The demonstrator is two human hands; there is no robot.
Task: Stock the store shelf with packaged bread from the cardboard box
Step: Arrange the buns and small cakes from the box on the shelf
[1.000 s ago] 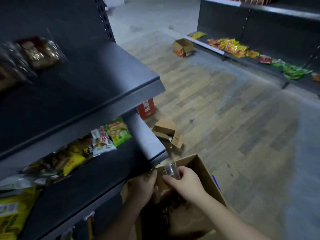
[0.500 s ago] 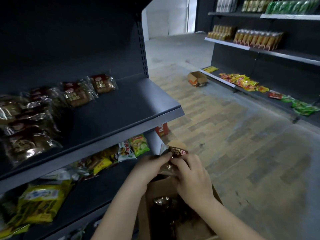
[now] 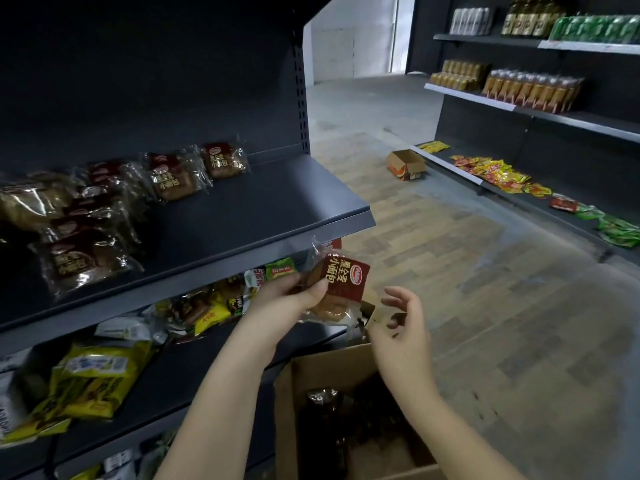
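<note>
- We see the left hand (image 3: 290, 296) pinching a bread packet (image 3: 343, 284) just below the shelf (image 3: 277, 202) edge, above the cardboard box (image 3: 322, 370);
- our right hand (image 3: 403, 325) hangs beside it, fingers loosely spread, holding nothing;
- further bread packets (image 3: 173, 176) lie on the shelf.

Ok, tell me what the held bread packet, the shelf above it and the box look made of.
Bread packet: clear glossy plastic film with a dark red printed label; it crinkles and glints. Shelf: probably painted metal, matte dark grey, with a thin folded front edge. Cardboard box: brown cardboard, matte, plain on the inner walls.
</note>
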